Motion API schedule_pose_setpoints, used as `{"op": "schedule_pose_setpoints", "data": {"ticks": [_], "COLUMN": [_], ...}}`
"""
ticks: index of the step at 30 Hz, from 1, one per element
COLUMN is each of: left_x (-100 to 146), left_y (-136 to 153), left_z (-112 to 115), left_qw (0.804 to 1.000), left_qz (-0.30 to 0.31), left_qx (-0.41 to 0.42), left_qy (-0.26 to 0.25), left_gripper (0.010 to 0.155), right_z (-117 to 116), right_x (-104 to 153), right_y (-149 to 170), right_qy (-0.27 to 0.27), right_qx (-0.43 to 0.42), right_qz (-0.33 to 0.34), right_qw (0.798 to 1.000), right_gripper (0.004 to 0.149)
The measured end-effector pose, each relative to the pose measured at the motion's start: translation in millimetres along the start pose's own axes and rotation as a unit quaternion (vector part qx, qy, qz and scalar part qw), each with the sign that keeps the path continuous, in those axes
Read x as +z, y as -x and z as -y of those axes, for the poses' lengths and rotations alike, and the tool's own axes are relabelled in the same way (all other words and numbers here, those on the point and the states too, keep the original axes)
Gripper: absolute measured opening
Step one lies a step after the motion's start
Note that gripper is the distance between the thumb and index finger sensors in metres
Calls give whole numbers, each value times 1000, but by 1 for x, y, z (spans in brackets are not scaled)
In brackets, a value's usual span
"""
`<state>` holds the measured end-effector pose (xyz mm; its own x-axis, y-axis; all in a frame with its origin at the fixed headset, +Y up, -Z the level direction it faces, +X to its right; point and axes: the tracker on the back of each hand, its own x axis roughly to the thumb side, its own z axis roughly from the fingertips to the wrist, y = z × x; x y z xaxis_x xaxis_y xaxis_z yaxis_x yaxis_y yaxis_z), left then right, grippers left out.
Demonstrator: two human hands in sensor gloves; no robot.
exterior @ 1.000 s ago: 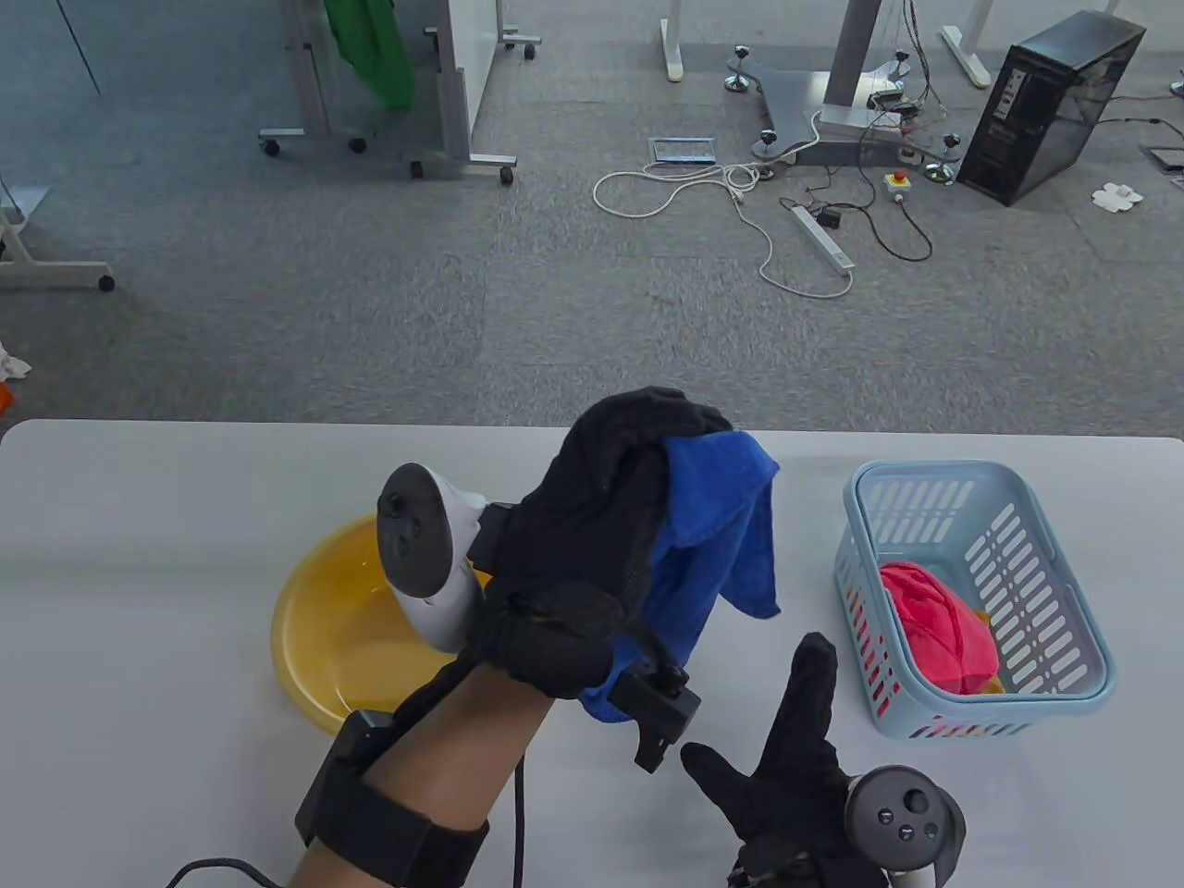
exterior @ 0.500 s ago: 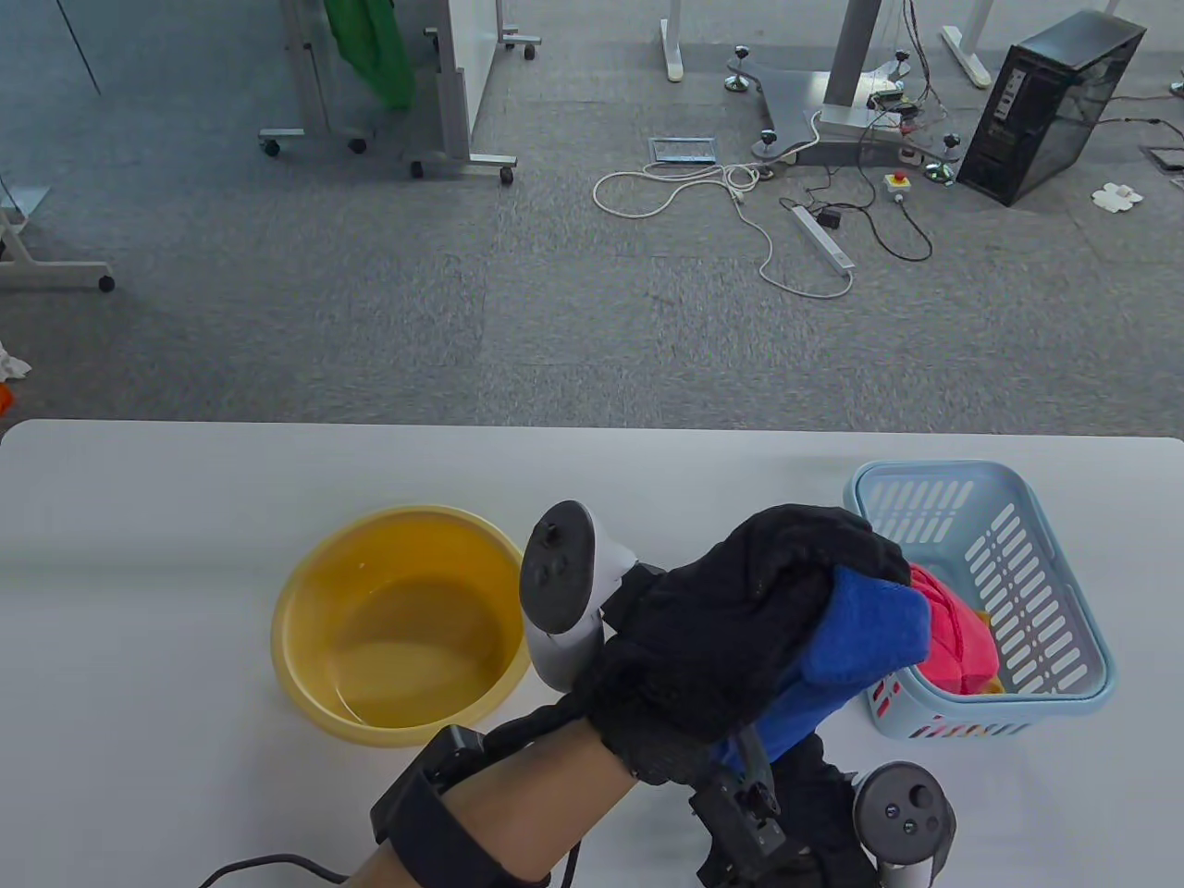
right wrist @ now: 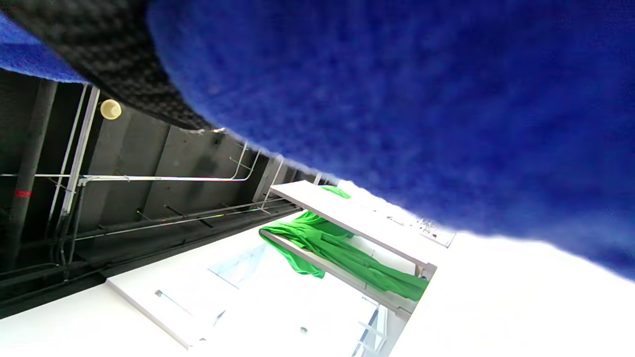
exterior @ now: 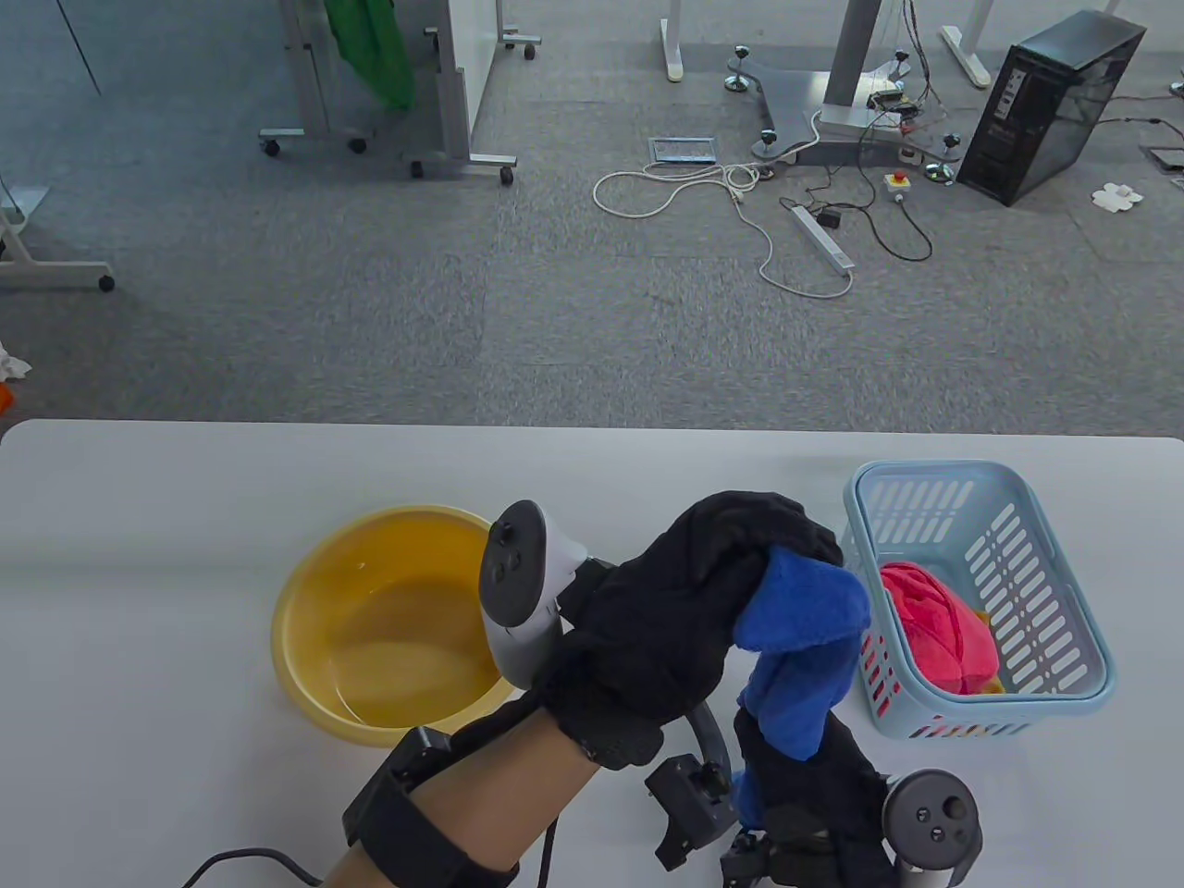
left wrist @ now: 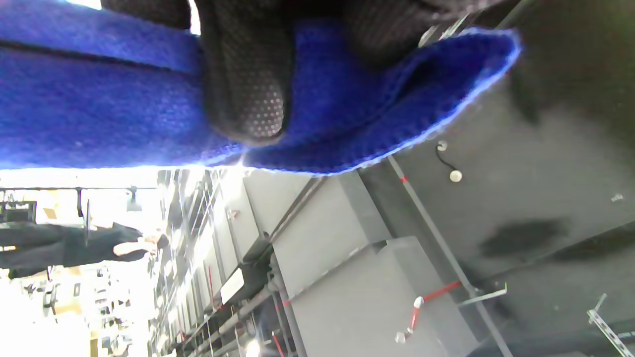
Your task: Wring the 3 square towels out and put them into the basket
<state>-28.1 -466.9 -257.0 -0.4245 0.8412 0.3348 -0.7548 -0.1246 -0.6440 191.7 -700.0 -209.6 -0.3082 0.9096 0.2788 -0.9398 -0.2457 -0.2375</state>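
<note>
so, nearest the bottom edge of the table view, my right hand point(exterior: 814, 786) grips the lower end of the blue towel point(exterior: 800, 638), fingers curled around it, the round tracker at the lower right corner. just above and to its left, my left hand point(exterior: 684, 610) is curled over the towel's upper end; in the left wrist view a dotted, knit fingertip point(left wrist: 250, 99) presses across the blue cloth at the top of the frame. the towel runs between the two hands as a thick, bunched roll, fuzzy and plush, bent near its top, held up off the white table point(exterior: 139, 573).

further right, just beside the towel's upper end, stands the pale blue basket point(exterior: 1045, 592), rectangular plastic with slotted walls. inside it lies a crumpled pink towel point(exterior: 934, 629), and a bit of yellow cloth point(exterior: 992, 684) shows at its lower edge. whether the blue towel touches the basket rim i cannot tell.

left of my hands, in the middle of the frame, sits a round yellow basin point(exterior: 388, 620), smooth plastic, with a shallow pool of water in it.

beyond the table's far edge, in the upper half, grey carpet carries white and black cables.
</note>
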Motion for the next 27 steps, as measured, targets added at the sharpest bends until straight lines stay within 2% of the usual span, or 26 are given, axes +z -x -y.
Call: {"op": "schedule_pose_setpoints", "data": {"ticks": [7,10,15,18,27], "left_x": [24,37,59,71,103], "left_y": [19,33,54,71,133], "left_z": [-42,-60,-78,-80,-73], "left_qw": [992,986,963,959,945], "left_qz": [-37,-67,-121,-155,-224], "left_qx": [-40,-73,-203,-195,-215], "left_qy": [-112,-135,-130,-138,-107], "left_gripper": [44,44,45,45,44], "right_z": [11,15,19,20,22], "right_x": [0,-1,-3,-2,-1], "right_y": [-2,-4,-4,-5,-12], "right_qy": [35,40,41,39,42], "right_qx": [-9,-17,-30,-41,-46], "right_qz": [-5,-2,-6,2,14], "right_qw": [999,999,999,998,998], "right_gripper": [44,45,47,47,47]}}
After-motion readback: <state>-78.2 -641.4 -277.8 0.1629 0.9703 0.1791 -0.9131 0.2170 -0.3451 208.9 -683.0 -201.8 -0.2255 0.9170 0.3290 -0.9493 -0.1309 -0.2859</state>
